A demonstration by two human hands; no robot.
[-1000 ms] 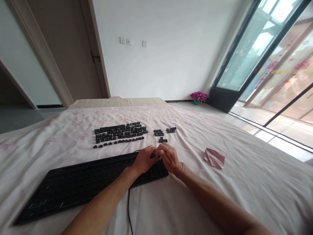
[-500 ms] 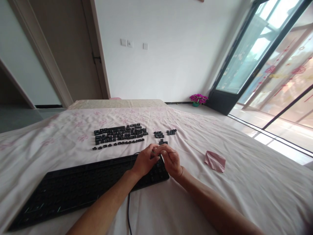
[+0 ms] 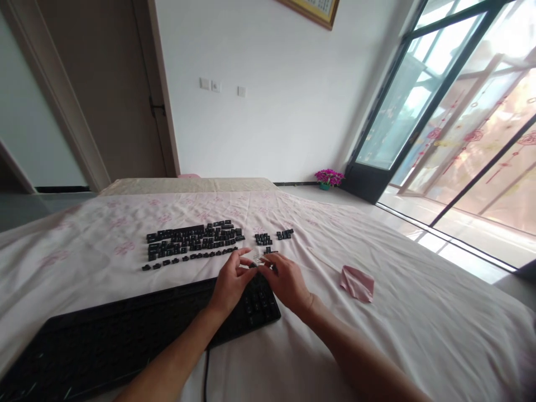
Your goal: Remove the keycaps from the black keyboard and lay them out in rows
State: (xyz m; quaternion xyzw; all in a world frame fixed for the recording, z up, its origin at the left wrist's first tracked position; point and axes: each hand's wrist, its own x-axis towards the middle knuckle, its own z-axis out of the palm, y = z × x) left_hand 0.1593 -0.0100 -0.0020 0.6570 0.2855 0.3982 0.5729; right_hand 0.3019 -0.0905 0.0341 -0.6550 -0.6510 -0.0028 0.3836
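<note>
Dozens of keycaps (image 3: 192,241) off, rowed at 12 o'clock; left hand (image 3: 229,282), right hand (image 3: 287,282) pinch pale bit (image 3: 257,259); right end of keyboard (image 3: 125,329) likely left.

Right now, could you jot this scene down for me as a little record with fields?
Surface: bed sheet, white with pink flowers
Left hand: over the right end of the black keyboard
Right hand: beside it, its fingertips meeting the left's
Between the fingers: small pale item, too small to identify; grip unclear
Beyond the keyboard: loose black keycaps laid in rows
Right of the hands: pink cloth, crumpled
</note>
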